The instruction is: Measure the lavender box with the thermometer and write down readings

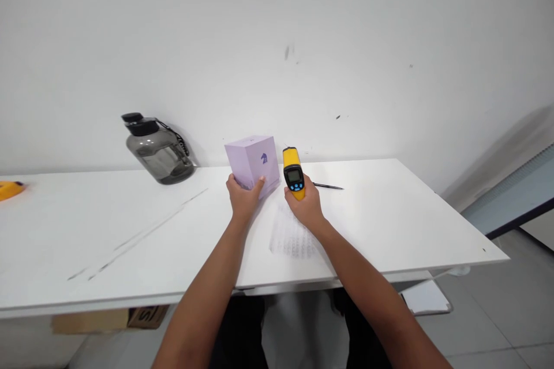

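My left hand [243, 196] grips the lower part of a pale purple box [262, 162] with a dark horse-head mark on its front. The thumb lies across that front face. Just to the right, my right hand [306, 200] is wrapped round the handle of a yellow and black infrared thermometer [294, 173]. Its small screen and blue buttons face me, and its front end points away toward the wall. Beneath the right hand lies a printed sheet [289, 236], its text too blurred to read. A black pen [329, 186] rests on the table beyond that hand.
A grey see-through water bottle [158, 153] with a black lid stands at the back left of the white table [381, 230]. At the far left edge is part of a yellow-orange object [9, 190]. A cardboard box [95, 321] sits under the table.
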{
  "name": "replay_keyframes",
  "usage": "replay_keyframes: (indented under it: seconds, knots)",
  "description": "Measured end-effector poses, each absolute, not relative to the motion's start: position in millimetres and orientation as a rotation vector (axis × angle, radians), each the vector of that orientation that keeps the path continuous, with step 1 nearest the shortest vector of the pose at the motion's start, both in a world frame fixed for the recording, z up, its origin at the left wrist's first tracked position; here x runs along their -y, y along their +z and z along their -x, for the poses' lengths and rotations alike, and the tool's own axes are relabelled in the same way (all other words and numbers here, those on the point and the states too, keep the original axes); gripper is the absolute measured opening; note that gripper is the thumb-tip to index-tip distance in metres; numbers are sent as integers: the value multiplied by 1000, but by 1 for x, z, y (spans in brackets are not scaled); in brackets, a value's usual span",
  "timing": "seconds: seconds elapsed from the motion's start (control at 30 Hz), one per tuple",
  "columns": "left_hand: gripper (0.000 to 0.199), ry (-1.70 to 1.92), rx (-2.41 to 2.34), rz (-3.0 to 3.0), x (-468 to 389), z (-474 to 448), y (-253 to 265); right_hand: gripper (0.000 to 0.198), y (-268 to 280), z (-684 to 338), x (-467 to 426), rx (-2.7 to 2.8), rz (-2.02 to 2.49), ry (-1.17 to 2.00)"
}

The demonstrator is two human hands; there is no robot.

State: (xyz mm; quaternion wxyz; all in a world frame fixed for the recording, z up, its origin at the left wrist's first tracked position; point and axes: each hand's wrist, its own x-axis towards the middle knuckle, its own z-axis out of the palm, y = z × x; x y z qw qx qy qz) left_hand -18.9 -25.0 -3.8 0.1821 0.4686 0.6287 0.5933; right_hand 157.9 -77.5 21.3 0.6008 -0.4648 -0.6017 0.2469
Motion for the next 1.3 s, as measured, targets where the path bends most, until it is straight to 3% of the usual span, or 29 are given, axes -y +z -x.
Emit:
replay_keyframes:
  seconds: [1.3]
  knots:
    - [95,1628,-1804,-1423,23,18,-5,38,22,-158,77,1431,1118,563]
